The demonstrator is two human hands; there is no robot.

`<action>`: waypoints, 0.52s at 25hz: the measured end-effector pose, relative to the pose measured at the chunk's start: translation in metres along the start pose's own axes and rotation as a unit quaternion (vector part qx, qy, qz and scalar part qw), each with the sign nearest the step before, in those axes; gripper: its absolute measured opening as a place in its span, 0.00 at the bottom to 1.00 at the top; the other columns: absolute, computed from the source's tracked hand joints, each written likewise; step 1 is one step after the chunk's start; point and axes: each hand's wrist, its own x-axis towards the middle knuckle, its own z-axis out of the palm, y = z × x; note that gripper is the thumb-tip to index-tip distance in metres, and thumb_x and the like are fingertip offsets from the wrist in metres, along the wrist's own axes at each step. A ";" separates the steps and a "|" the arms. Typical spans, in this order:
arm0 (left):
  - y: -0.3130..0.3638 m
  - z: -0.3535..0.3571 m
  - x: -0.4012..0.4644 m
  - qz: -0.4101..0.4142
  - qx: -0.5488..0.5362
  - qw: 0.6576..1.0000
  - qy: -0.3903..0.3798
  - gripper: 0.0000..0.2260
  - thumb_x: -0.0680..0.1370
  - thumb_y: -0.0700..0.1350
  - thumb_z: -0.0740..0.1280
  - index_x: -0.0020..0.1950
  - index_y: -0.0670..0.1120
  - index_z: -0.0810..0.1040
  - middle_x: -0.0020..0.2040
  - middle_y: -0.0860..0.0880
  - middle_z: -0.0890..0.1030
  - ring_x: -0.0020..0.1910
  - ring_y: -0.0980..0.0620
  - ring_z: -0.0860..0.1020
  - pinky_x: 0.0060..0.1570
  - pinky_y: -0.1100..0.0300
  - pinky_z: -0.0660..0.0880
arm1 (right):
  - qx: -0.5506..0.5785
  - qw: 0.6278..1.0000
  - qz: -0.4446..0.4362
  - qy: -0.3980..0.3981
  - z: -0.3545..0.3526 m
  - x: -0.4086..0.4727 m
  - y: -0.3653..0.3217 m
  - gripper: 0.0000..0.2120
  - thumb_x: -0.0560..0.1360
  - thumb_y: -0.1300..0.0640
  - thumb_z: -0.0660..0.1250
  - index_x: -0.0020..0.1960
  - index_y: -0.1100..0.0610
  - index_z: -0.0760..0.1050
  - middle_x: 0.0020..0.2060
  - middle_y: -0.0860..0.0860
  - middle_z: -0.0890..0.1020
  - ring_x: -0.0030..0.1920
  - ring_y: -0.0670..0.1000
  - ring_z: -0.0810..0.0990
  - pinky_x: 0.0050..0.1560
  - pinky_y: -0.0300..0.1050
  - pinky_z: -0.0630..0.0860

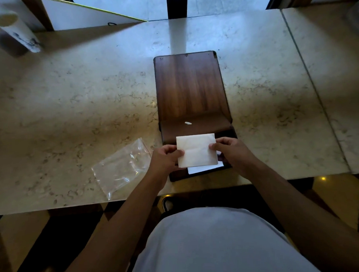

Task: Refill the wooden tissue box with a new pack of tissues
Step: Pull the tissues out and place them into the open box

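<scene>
The wooden tissue box (189, 86) lies open on the marble table, its flat lid swung away from me and its dark tray near the front edge. A white stack of tissues (196, 150) is held over the tray, tilted slightly. My left hand (165, 157) pinches its left edge and my right hand (231, 152) pinches its right edge. More white tissue (202, 169) shows beneath the stack, inside the tray. A small white scrap (188, 123) lies on the box's hinge panel.
An empty clear plastic wrapper (120, 169) lies on the marble table (70, 103) left of the box, near the front edge. A white cup (17, 32) stands at the far left. A mirror (91, 14) leans at the back. A seam runs down the table's right side.
</scene>
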 end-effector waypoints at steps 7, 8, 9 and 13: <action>-0.012 0.019 0.016 0.021 0.207 0.977 0.040 0.08 0.77 0.45 0.70 0.38 0.50 0.83 0.43 0.47 0.86 0.43 0.49 0.85 0.48 0.46 0.83 | -0.125 0.992 -0.004 0.032 -0.006 0.015 0.008 0.05 0.78 0.57 0.70 0.46 0.55 0.84 0.49 0.55 0.86 0.53 0.58 0.85 0.57 0.59 0.81; -0.012 0.022 0.018 0.021 0.233 0.971 0.040 0.09 0.77 0.46 0.70 0.38 0.47 0.83 0.43 0.44 0.86 0.42 0.46 0.85 0.47 0.44 0.83 | -0.162 0.986 -0.012 0.041 -0.007 0.017 0.008 0.06 0.78 0.56 0.70 0.46 0.56 0.84 0.48 0.56 0.86 0.51 0.58 0.85 0.55 0.59 0.81; -0.013 0.024 0.021 0.020 0.256 0.966 0.042 0.10 0.77 0.46 0.70 0.38 0.43 0.83 0.43 0.40 0.86 0.41 0.43 0.85 0.47 0.43 0.83 | -0.201 0.978 -0.024 0.051 -0.009 0.021 0.008 0.08 0.78 0.55 0.70 0.47 0.58 0.84 0.47 0.58 0.86 0.50 0.58 0.84 0.53 0.59 0.81; -0.019 0.035 0.024 0.021 0.302 0.952 0.053 0.15 0.77 0.46 0.71 0.40 0.34 0.83 0.42 0.35 0.85 0.39 0.40 0.84 0.44 0.42 0.83 | -0.282 0.955 -0.044 0.077 -0.011 0.029 0.009 0.14 0.77 0.54 0.71 0.60 0.59 0.82 0.52 0.55 0.86 0.50 0.53 0.83 0.51 0.50 0.80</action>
